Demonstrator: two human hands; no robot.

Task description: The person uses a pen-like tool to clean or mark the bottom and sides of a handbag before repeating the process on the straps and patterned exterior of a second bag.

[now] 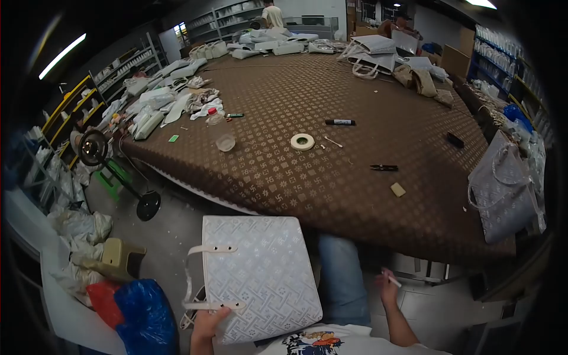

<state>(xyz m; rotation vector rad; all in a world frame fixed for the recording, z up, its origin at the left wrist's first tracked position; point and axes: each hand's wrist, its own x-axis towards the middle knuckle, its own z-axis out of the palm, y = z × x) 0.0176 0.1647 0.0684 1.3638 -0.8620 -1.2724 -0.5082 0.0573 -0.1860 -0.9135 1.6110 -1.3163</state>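
Note:
My left hand [210, 325] grips a pale handbag [260, 272] at its lower left edge, with the thumb on the front near a strap end. The bag has a silvery woven-look pattern and is turned sideways over my lap, its white handle [189, 272] pointing left. Low on the right, away from the bag, my right hand [387, 288] is closed around a short white stick [394, 281], too small to name surely. On the brown patterned table cover ahead lie a roll of white tape [302, 141], a black marker [340, 122] and a cotton swab [333, 141].
A bottle with a red cap [222, 131], black thread snips [384, 168] and a yellowish block [397, 189] rest on the table [266, 177]. Another patterned bag [503, 186] stands at the right edge. A fan [94, 148] and stool [121, 258] are left. Two people work at the back.

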